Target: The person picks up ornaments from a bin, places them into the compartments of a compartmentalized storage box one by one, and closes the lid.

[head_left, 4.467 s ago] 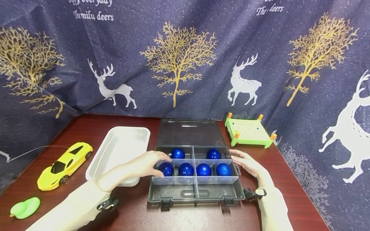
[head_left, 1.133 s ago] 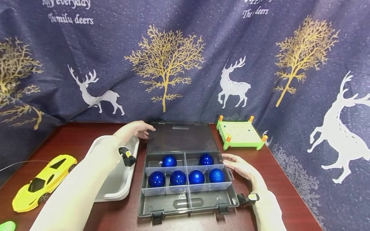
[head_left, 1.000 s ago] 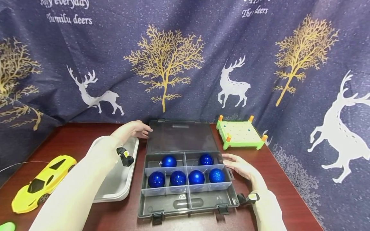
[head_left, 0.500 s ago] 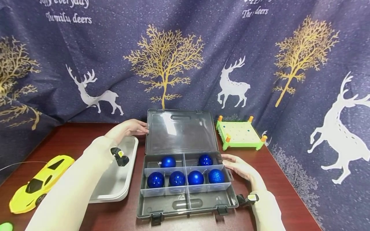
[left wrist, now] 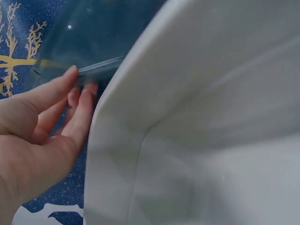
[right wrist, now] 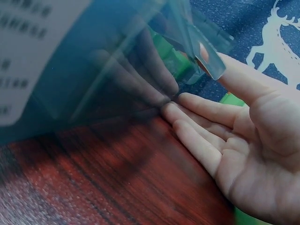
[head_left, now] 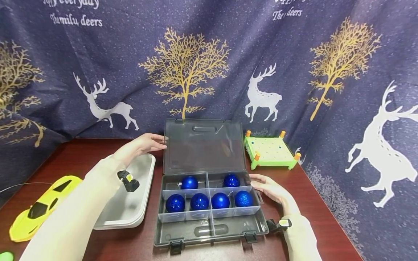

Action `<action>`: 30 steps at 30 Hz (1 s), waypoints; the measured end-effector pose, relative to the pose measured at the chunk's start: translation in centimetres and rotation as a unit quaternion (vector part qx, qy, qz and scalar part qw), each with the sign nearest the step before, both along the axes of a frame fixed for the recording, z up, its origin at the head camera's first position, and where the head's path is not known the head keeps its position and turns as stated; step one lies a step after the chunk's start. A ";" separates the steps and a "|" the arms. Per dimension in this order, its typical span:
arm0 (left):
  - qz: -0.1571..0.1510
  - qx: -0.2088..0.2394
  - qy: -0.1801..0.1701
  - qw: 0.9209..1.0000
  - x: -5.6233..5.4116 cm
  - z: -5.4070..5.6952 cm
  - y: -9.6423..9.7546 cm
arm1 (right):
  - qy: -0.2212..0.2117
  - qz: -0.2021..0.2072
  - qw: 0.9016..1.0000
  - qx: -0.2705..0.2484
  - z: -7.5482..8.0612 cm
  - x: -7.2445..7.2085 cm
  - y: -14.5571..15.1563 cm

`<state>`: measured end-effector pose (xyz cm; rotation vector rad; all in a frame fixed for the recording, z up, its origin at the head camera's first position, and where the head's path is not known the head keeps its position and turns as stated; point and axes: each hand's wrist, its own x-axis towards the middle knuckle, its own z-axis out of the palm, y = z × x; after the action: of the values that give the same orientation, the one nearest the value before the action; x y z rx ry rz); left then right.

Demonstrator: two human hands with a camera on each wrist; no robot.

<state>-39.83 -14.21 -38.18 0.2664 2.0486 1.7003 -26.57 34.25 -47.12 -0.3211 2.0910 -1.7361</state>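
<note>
The grey see-through storage box (head_left: pixel 179 228) stands at the middle of the table, its lid (head_left: pixel 204 156) tilted up at the back. My left hand (head_left: pixel 143 145) pinches the lid's left edge; in the left wrist view the thumb (left wrist: pixel 58 88) lies at that edge with the fingers curled beyond it. Several blue bauble ornaments sit in the box: a matte one (head_left: pixel 189 182) at back left, a shiny one (head_left: pixel 231 180) at back right, others in the middle row, including a glittery one (head_left: pixel 243 198). My right hand (head_left: pixel 269 188) touches the box's right wall with straight fingers (right wrist: pixel 199 143).
A white tray (head_left: pixel 148 192) stands left of the box, under my left forearm. Further left lies a yellow toy car (head_left: pixel 45 208), with a green object (head_left: pixel 6 256) cut off at the corner. A green toy bed frame (head_left: pixel 271 150) with orange posts stands at back right.
My left hand went from the box's front-left compartment to the lid's left edge. The lid, lying flat back before, has tilted up. The right hand has stayed at the box's right side.
</note>
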 end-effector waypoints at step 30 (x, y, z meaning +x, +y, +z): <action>-0.005 -0.025 0.175 0.984 10.5 2.6 -1.1 | 0.028 0.012 0.999 0.040 1.0 0.2 0.3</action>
<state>-29.30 -15.34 -35.62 0.5932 2.3280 1.6875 -26.33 34.50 -46.07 -0.3737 2.1810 -1.6438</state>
